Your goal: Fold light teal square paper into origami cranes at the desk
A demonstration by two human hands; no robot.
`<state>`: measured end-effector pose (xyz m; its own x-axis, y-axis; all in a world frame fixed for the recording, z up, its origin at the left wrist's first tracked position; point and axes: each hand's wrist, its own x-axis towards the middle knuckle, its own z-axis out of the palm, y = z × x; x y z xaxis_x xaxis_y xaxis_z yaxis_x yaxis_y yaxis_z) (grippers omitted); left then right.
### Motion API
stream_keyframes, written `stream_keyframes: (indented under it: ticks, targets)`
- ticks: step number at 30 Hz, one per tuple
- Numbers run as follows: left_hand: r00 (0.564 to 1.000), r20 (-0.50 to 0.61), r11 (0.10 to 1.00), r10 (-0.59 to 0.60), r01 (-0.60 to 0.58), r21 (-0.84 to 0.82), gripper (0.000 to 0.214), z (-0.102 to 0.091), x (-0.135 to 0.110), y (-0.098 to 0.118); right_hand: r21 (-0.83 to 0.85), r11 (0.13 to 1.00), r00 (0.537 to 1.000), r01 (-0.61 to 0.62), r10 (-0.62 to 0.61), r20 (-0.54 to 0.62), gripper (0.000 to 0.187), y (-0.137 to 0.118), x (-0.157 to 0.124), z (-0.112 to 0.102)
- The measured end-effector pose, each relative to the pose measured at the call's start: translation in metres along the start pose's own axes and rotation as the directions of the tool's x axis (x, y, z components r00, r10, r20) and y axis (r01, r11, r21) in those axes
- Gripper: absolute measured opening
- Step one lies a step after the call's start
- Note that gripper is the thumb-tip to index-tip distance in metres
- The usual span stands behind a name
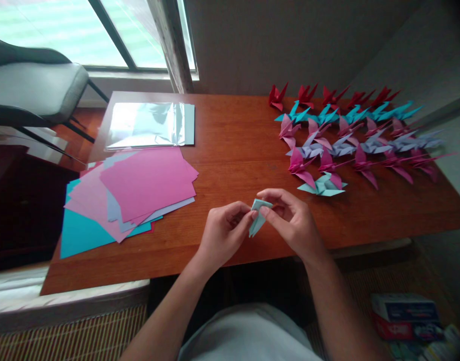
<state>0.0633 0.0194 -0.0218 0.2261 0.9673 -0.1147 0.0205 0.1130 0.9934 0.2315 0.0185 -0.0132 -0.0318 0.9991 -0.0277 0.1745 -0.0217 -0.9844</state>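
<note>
A small pale mint-green piece of folded paper [257, 220] is held just over the near edge of the table, its narrow end pointing down. My left hand [230, 228] pinches its left side between thumb and fingers. From the other side my right hand [290, 220] grips the top right part, thumb on the front face and fingers behind. Just beyond my right hand rests a finished mint-green paper crane [323, 185]. Behind it stand rows of paper cranes in magenta [299, 163], lilac [342, 146], pink [289, 130], turquoise [327, 115] and red [277, 96].
Loose coloured paper sheets [150, 183] lie fanned out on the left of the wooden table [230, 150]. A shiny clear packet of paper [150, 125] lies behind them. A chair [34, 95] stands beyond the left edge, and boxes [405, 316] sit low at right.
</note>
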Motion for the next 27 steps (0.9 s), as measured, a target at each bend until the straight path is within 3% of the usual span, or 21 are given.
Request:
stream_keyframes:
  ticks: [3, 6, 11, 15, 19, 23, 25, 27]
  targets:
    - [1.000, 0.032, 0.999, -0.002, 0.003, -0.033, 0.030, -0.001, 0.000, 0.003, 0.004, 1.000, 1.000, 0.025, -0.025, 0.001, 0.012, -0.002, 0.001, -0.005]
    - [1.000, 0.001, 0.990, 0.000, 0.000, -0.144, 0.036, -0.005, 0.001, 0.005, 0.196, 0.980, 0.997, -0.034, 0.046, -0.057, 0.010, -0.004, 0.001, -0.002]
    - [0.994, -0.091, 0.934, -0.062, 0.026, -0.357, 0.025, -0.008, 0.002, 0.003, 0.548, 0.816, 0.968, -0.184, 0.248, -0.044, 0.022, -0.006, 0.001, 0.009]
    - [0.996, -0.086, 0.967, 0.005, -0.026, -0.254, 0.021, -0.004, 0.003, 0.003, 0.669, 0.713, 0.941, -0.212, 0.333, -0.056, 0.023, -0.006, 0.003, 0.021]
    - [0.991, -0.134, 0.973, 0.029, -0.059, -0.224, 0.020, -0.003, 0.004, 0.004, 0.633, 0.756, 0.946, -0.164, 0.304, -0.117, 0.021, -0.006, 0.002, 0.034]
    - [0.987, -0.159, 0.956, -0.014, -0.034, -0.293, 0.020, -0.004, 0.004, 0.003, 0.594, 0.781, 0.967, -0.193, 0.255, -0.021, 0.016, -0.003, -0.002, 0.040]
    - [0.987, -0.159, 0.952, -0.010, -0.040, -0.304, 0.019, -0.004, 0.004, 0.001, 0.513, 0.846, 0.978, -0.145, 0.201, -0.055, 0.015, -0.001, -0.004, 0.040]
    - [0.985, -0.171, 0.949, -0.003, -0.051, -0.312, 0.018, -0.004, 0.005, 0.000, 0.324, 0.946, 0.985, -0.021, 0.075, -0.155, 0.015, 0.001, -0.005, 0.039]
